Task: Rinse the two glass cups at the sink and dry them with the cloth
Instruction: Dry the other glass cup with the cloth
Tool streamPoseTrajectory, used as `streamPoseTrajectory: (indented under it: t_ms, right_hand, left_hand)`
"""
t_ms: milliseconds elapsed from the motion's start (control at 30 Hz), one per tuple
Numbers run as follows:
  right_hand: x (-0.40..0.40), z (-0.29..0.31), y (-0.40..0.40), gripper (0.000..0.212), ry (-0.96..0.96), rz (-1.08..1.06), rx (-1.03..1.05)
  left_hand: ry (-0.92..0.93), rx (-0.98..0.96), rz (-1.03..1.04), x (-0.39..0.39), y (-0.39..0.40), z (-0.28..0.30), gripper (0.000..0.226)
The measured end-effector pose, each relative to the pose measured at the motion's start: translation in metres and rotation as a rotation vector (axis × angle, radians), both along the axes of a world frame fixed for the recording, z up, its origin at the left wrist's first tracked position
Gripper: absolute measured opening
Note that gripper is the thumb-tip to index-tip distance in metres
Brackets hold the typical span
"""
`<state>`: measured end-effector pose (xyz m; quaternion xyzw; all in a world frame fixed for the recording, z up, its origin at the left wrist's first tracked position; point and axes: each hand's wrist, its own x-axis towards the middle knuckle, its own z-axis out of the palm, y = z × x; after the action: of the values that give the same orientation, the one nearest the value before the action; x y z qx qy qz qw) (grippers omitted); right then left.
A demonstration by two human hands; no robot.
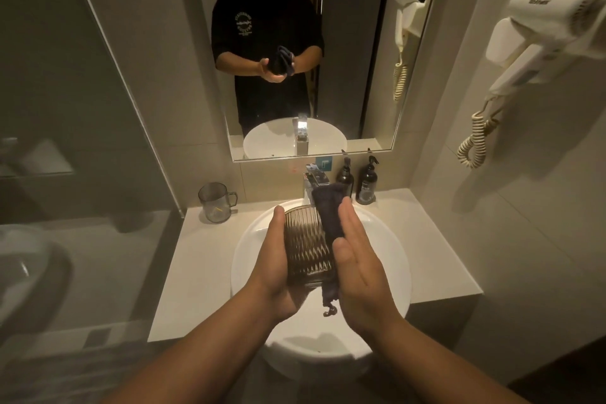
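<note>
At centre left of the frame a clear handled cup [214, 202] stands upright on the pale counter [196, 272], well apart from the hands. Toward the middle, the left hand [277, 267] cups a ribbed glass cup [306, 251] from its left side and beneath — thumb up by the rim, fingers curled under and hidden — tilting it over the white sink [390, 259]. A dark cloth [328, 213] lies against the cup's right side, its top near the faucet [314, 179], a tail dangling below. The right hand [359, 267] presses the cloth to the glass with a flat palm, fingers straight and together. Further right, two dark pump bottles [366, 185] stand by the wall; at upper right hangs a hairdryer [554, 26].
</note>
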<state>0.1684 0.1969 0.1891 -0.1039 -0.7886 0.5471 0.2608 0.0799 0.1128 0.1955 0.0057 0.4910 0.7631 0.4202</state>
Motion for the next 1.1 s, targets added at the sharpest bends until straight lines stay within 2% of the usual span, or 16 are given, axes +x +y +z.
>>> streamPoseTrajectory:
  t_ms: [67, 100, 267, 367, 433, 467, 567, 600, 667, 767, 833, 933, 1000, 1067, 1100]
  right_hand:
    - [-0.003, -0.003, 0.005, 0.053, -0.033, 0.018, -0.178]
    - [-0.005, -0.004, 0.006, 0.055, -0.04, 0.004, -0.195]
    - [-0.002, 0.005, 0.002, 0.051, -0.003, -0.123, 0.203]
    - [-0.001, 0.005, -0.001, 0.056, 0.026, -0.19, 0.442]
    - [0.001, 0.003, -0.002, 0.056, 0.054, -0.189, 0.473]
    - [0.002, 0.003, -0.004, 0.054, 0.064, -0.158, 0.406]
    - [0.002, 0.016, -0.001, 0.045, 0.06, 0.018, -0.11]
    - [0.001, 0.018, 0.001, 0.041, 0.038, 0.036, -0.221]
    - [-0.001, 0.021, 0.002, 0.042, 0.017, 0.011, -0.236]
    - [-0.002, 0.018, -0.001, 0.056, -0.001, -0.078, -0.013]
    - [-0.003, 0.014, -0.001, 0.055, 0.014, -0.141, 0.21]
    - [-0.004, 0.013, -0.004, 0.053, 0.04, -0.208, 0.43]
    - [-0.002, 0.012, -0.008, 0.054, 0.044, -0.23, 0.48]
    - [0.001, 0.012, -0.01, 0.052, 0.062, -0.203, 0.446]
    - [0.002, 0.012, -0.008, 0.051, 0.074, -0.153, 0.355]
  left_hand:
    - [-0.019, 0.03, -0.004, -0.003, 0.001, 0.001, 0.08]
    - [0.0, 0.023, 0.016, -0.004, 0.002, 0.002, 0.079]
    - [0.254, -0.217, 0.199, 0.001, 0.009, 0.016, 0.059]
    - [0.299, -0.149, 0.108, 0.009, 0.008, 0.022, 0.074]
    - [0.28, -0.123, 0.069, 0.008, 0.007, 0.023, 0.081]
    - [0.259, -0.108, 0.062, 0.007, 0.006, 0.024, 0.079]
    - [0.18, -0.048, 0.054, 0.005, 0.001, 0.027, 0.076]
    - [0.165, -0.035, 0.052, 0.004, -0.001, 0.028, 0.078]
    - [0.174, -0.035, 0.065, 0.002, -0.001, 0.03, 0.077]
    - [0.297, -0.188, 0.186, 0.0, 0.004, 0.033, 0.062]
    - [0.369, -0.261, 0.273, 0.002, 0.006, 0.031, 0.056]
    - [0.386, -0.158, 0.154, 0.009, 0.007, 0.028, 0.077]
    - [0.372, -0.103, 0.075, 0.009, 0.006, 0.027, 0.085]
    - [0.318, -0.079, 0.031, 0.006, 0.005, 0.026, 0.072]
    - [0.266, -0.062, 0.014, 0.004, 0.004, 0.024, 0.069]
